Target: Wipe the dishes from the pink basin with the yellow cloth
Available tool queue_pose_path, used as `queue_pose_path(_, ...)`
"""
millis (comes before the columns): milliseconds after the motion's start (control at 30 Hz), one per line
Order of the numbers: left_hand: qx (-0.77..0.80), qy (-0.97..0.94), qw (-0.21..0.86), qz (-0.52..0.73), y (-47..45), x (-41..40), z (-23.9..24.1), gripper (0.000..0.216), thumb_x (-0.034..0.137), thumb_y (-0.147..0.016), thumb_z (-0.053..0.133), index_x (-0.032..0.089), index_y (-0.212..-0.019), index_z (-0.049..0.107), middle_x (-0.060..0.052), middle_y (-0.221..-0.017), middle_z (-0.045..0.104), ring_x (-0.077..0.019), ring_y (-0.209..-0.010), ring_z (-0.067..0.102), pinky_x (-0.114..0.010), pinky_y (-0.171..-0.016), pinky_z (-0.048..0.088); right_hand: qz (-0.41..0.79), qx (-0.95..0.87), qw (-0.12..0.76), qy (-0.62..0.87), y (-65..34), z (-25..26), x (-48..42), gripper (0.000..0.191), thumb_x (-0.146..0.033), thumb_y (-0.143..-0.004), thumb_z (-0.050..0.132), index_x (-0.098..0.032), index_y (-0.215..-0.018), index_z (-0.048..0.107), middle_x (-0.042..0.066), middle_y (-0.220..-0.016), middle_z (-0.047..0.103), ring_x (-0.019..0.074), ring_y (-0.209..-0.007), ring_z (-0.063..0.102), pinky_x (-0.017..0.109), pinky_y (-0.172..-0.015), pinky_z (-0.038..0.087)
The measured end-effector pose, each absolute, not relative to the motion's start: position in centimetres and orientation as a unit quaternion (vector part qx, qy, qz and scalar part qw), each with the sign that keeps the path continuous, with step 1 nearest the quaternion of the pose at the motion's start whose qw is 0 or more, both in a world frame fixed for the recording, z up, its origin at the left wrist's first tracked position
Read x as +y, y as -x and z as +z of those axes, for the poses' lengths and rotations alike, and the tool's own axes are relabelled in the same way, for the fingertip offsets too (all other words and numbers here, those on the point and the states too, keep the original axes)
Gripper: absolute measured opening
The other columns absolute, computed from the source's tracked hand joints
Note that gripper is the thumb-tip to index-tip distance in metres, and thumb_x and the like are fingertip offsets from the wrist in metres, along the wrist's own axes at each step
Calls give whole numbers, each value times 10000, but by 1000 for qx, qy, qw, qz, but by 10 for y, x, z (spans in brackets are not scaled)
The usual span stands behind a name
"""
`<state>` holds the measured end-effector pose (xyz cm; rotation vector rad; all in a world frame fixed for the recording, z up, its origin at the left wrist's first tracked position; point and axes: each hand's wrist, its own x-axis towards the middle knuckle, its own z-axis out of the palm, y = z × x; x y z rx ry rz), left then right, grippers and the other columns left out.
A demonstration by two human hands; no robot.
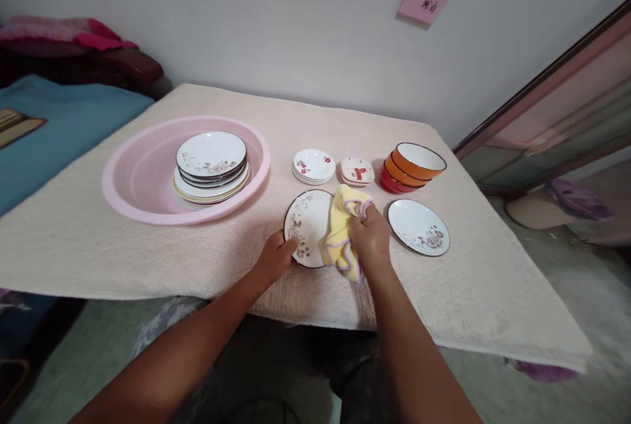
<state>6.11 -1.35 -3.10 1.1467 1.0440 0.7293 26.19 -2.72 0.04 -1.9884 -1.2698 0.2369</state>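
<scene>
My left hand (277, 255) grips the lower left rim of a white plate (311, 221) with a dark edge and brown flower pattern. Closed around a yellow cloth (340, 233) with purple trim, my right hand (371, 235) presses it against the plate's right side, covering that part. To the right lies a matching plate (418, 225) flat on the table. Left of my hands stands a pink basin (135, 177) holding stacked plates (211, 153), the upper ones dark-rimmed, those below yellow-edged.
Beyond my hands sit small flowered plates (314, 164), squarish small dishes (357, 171) and nested orange and red bowls (414, 164). A cream cloth (207, 266) covers the table, which meets the wall (276, 29) behind. A bin (539, 206) stands on the floor at right.
</scene>
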Motion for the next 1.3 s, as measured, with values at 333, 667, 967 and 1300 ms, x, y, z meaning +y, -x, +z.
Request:
queue_pose_path(333, 399, -495, 721, 276, -71, -24, -22, 249, 293, -734, 593, 132, -921, 627, -83, -823, 689, -231, -718, 658, -319, -540, 535, 213, -433, 425, 765, -254, 0, -21, 402, -352, -718, 531, -190, -1084, 569, 67, -924, 671, 233, -776, 605, 362, -727, 468)
queue_pose_path(667, 355, -476, 758, 269, -63, -20, -16, 188, 191, -666, 675, 120, -835, 634, -40, -731, 655, -154, -646, 610, -247, -590, 474, 307, -584, 432, 615, -200, 8, -27, 264, -186, -730, 469, -193, -958, 601, 9, -849, 645, 172, -765, 579, 290, -701, 465)
queue_pose_path(967, 338, -269, 855, 287, -51, -15, -22, 391, 6, -561, 580, 147, -923, 623, -63, -896, 682, -200, -799, 639, -347, -709, 534, 425, -656, 332, 528, -200, 15, -44, 280, -131, -726, 468, -188, -939, 642, 5, -871, 666, 162, -810, 594, 274, -723, 469)
queue_pose_path(1300, 335, -231, 883, 233, -54, -6, -23, 345, 141, -654, 555, 59, -975, 653, -152, -913, 694, -249, -842, 659, -320, -709, 536, 441, -656, 250, 560, -231, 13, -63, 214, -130, -685, 483, -188, -799, 653, -7, -812, 679, 154, -741, 586, 256, -672, 450)
